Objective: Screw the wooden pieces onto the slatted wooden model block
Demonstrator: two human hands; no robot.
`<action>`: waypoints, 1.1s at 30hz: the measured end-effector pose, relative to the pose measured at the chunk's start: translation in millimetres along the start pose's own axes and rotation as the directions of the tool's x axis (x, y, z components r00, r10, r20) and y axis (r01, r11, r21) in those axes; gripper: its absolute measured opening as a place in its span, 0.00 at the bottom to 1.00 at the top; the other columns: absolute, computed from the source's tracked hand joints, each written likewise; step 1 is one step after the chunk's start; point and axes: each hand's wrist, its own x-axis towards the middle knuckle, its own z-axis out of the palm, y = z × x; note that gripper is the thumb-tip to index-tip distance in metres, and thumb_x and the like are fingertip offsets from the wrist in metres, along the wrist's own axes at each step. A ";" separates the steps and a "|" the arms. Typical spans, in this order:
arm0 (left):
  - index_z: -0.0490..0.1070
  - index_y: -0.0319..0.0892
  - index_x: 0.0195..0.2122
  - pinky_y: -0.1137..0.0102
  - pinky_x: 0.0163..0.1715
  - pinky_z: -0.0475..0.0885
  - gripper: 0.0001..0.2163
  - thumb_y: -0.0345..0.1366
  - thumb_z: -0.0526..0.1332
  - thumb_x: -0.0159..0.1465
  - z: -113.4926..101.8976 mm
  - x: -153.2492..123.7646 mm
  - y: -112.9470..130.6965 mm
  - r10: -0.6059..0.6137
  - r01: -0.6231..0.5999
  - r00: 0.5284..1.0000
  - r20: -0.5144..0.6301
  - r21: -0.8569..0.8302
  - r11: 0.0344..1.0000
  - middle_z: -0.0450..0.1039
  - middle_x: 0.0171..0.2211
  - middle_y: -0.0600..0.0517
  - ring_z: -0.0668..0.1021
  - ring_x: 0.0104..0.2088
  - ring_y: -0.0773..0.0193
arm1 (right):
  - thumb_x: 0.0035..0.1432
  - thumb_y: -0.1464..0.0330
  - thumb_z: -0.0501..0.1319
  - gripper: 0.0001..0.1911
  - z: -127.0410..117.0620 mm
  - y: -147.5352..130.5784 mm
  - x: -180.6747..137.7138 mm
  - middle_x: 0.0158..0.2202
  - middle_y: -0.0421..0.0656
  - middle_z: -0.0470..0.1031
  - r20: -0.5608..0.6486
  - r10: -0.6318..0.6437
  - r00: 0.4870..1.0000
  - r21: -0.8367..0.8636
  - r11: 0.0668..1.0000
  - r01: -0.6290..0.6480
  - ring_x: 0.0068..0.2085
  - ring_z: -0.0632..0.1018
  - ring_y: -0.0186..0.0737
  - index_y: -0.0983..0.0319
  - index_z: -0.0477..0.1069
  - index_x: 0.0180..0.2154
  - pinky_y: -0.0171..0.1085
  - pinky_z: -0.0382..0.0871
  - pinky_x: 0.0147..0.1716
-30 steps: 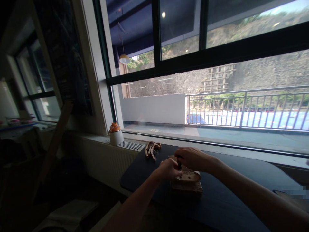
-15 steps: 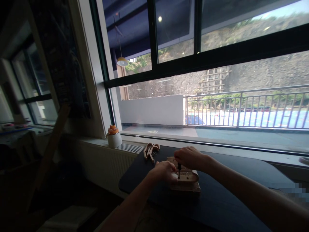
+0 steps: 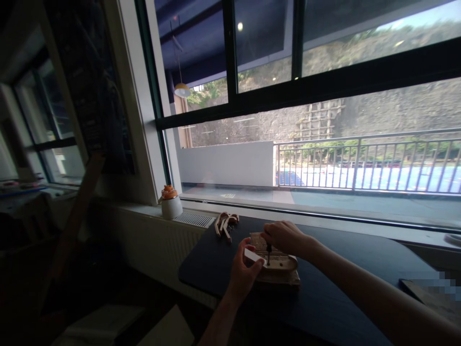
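My right hand (image 3: 283, 236) is closed around the handle of a screwdriver (image 3: 269, 254), which stands upright with its tip at a hole in a pale wooden piece (image 3: 283, 264). That piece has a rounded right end and a second dark hole. It lies on a rough wooden block (image 3: 284, 279) on the dark table. With thumb and fingers, my left hand (image 3: 243, 271) grips the left end of the wooden piece. Whether a screw sits under the tip is too small to tell.
Several curved wooden pieces (image 3: 226, 226) lie at the table's (image 3: 201, 259) far left corner, with small screw-like bits beside them. A white and orange pot (image 3: 171, 204) stands on the radiator cover. A large window runs behind the table. A dark flat object (image 3: 419, 290) lies at the right.
My left hand has shifted its grip, opening from over the piece to hold its left end from the side. The right hand and screwdriver stay almost in place.
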 end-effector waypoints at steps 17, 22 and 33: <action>0.58 0.43 0.55 0.60 0.53 0.62 0.30 0.34 0.66 0.51 3.2 -14.5 0.4 0.246 -0.264 0.963 0.109 0.569 0.779 0.62 0.50 0.45 0.66 0.52 0.54 | 0.64 0.64 0.47 0.15 8.5 -2.5 -9.6 0.32 0.50 0.77 0.015 -0.053 0.998 0.040 0.998 0.052 0.34 0.78 0.46 0.65 0.67 0.42 0.36 0.62 0.27; 0.57 0.42 0.56 0.58 0.53 0.61 0.33 0.38 0.67 0.50 -0.1 -14.1 2.6 0.213 -0.263 0.965 0.154 0.609 0.748 0.61 0.50 0.44 0.66 0.52 0.52 | 0.64 0.63 0.48 0.15 7.4 -4.0 -8.1 0.33 0.50 0.77 0.031 -0.040 0.999 0.036 0.999 0.039 0.34 0.79 0.46 0.66 0.68 0.41 0.36 0.64 0.28; 0.72 0.47 0.37 0.49 0.58 0.45 0.09 0.38 0.63 0.55 1.4 -1.7 49.9 0.129 -0.337 0.940 0.315 0.811 0.479 0.70 0.38 0.51 0.69 0.46 0.54 | 0.59 0.63 0.53 0.14 -9.7 -0.8 -5.5 0.35 0.50 0.78 0.049 -0.070 0.996 0.026 0.997 0.069 0.35 0.78 0.46 0.63 0.71 0.41 0.37 0.64 0.30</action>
